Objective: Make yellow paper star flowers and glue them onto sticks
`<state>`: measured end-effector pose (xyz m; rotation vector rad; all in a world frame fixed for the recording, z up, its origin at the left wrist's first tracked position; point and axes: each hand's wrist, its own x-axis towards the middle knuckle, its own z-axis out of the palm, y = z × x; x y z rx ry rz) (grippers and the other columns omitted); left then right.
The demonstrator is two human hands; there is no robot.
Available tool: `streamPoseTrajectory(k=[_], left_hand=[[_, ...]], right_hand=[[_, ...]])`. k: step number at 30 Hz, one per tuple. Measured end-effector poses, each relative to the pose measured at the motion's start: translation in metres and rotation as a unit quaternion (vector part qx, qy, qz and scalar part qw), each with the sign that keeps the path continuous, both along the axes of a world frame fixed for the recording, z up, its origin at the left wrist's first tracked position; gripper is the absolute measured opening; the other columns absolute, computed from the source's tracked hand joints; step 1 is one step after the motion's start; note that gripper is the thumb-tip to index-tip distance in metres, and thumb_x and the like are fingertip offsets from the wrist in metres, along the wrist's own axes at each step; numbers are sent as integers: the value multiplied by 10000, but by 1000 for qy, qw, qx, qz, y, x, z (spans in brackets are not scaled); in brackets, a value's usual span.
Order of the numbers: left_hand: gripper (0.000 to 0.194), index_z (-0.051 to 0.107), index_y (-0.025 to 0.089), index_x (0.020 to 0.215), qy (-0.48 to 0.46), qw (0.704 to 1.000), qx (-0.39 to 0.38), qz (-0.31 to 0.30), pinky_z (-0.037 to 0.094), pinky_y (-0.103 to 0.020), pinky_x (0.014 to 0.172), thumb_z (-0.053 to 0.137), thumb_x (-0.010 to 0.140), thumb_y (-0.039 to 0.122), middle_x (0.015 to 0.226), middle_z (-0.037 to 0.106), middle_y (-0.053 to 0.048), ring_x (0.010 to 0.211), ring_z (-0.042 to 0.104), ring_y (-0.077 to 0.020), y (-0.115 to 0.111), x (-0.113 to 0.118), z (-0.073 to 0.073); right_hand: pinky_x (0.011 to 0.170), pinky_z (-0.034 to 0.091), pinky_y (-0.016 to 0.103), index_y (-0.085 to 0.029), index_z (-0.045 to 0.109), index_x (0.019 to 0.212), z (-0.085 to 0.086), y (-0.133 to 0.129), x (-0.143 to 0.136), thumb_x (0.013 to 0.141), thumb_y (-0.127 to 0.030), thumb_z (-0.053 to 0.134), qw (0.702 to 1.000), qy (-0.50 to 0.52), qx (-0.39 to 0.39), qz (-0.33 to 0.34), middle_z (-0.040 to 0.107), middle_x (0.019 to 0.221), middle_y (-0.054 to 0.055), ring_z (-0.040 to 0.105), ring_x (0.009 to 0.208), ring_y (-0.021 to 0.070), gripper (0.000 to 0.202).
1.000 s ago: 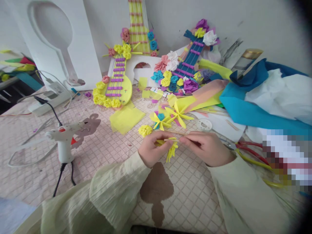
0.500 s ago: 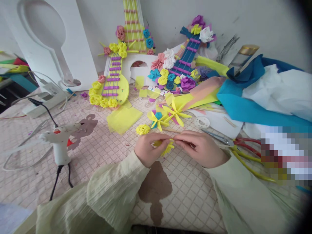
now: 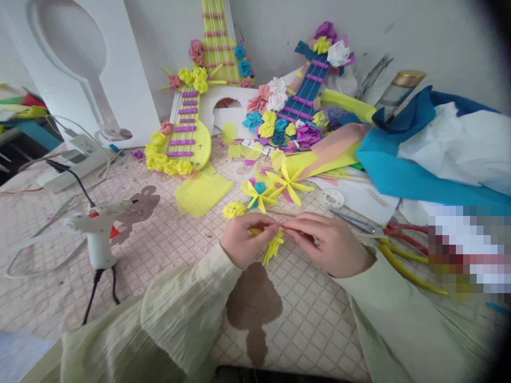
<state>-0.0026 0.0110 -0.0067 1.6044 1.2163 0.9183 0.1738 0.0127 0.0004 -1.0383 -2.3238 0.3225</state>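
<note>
A fringed yellow paper piece (image 3: 273, 248) hangs between my hands, its strips pointing down. My left hand (image 3: 249, 238) pinches it from the left, thumb against forefinger. From the other side, the fingertips of my right hand (image 3: 325, 242) are pressed together at its upper edge, near my left thumb. A thin stick pokes out behind my right hand. Just beyond my left hand lies a crumpled yellow paper flower (image 3: 234, 209). Two yellow star-shaped paper flowers, one nearer (image 3: 261, 198) and one farther (image 3: 290, 184), rest past my fingers.
A white glue gun (image 3: 99, 234) stands at left with cables behind it. Scissors (image 3: 359, 223) and red- and yellow-handled tools lie right. Decorated paper instruments, one yellow (image 3: 202, 143) and one blue (image 3: 305, 96), lean at the back. Blue fabric-like sheets (image 3: 383, 165) pile up at right.
The fringed yellow piece shows a little more below my fingers, its strips hanging lower. My right hand has turned slightly; both hands stay close together.
</note>
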Motion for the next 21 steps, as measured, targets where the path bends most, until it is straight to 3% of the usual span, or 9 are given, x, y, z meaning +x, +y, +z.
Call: streamPoseTrajectory(k=[6,10,14,21], left_hand=[[137,639,128,732,-12,1000,9,-9,523,-249,623,550,727,231,706,669,-45,654,618,-139,0,1,0],[122,650,134,761,8,997,65,-29,519,-244,665,545,725,186,746,685,-48,692,626,-138,0,1,1],[132,640,140,803,14,994,101,-38,520,-229,660,533,734,174,784,684,-51,710,630,-132,-2,1,-1],[127,623,149,802,57,985,157,-54,503,-218,659,505,755,161,756,669,-33,690,612,-113,-2,-1,-2]], right_hand=[[611,441,240,-179,631,891,2,-1,0,818,-204,450,1000,-7,-21,-7,644,775,37,567,665,115,197],[532,408,218,-180,640,811,4,-1,-1,819,-254,455,997,7,-74,-19,634,720,27,510,547,87,200],[536,396,212,-176,635,746,6,-1,-2,819,-251,451,992,15,-120,-22,619,671,16,518,569,93,212],[536,386,220,-174,632,683,8,-2,-3,814,-259,460,992,15,-125,-29,590,618,10,500,555,95,233]])
